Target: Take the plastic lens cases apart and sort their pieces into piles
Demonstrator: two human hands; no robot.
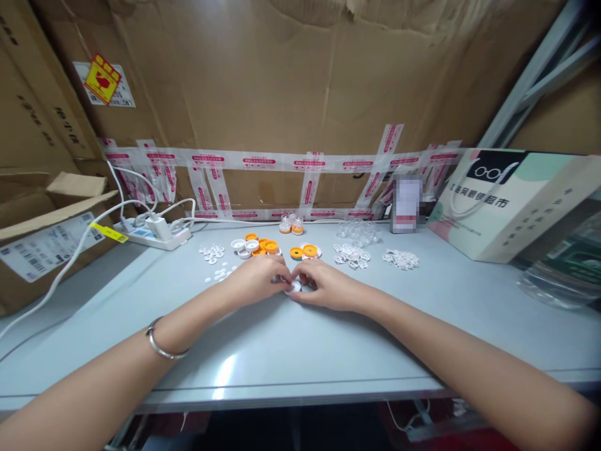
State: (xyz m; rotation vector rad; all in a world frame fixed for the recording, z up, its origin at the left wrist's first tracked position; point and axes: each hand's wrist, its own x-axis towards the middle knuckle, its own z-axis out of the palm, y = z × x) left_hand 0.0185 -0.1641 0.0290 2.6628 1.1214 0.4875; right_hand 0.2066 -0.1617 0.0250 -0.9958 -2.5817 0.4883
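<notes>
A small round white part (293, 287) lies between my hands near the middle of the table. My left hand (263, 275) has its fingertips pressed on the part's left and upper side. From the right, my right hand (323, 283) holds the part's edge between thumb and fingers. Just behind my hands are orange rings (310, 250) and, to the left, a cluster of orange and white round caps (268, 246). Small white discs (213, 252) lie scattered further left. White flat pieces (352, 255) are heaped to the right of the rings.
Clear plastic parts (361, 232), more white pieces (400, 259) and assembled orange-and-clear pieces (291, 224) sit further back. A power strip (157, 233) and open carton (51, 244) are left; a phone (406, 203), printed box (488, 203) and large bottle (563, 269) are right.
</notes>
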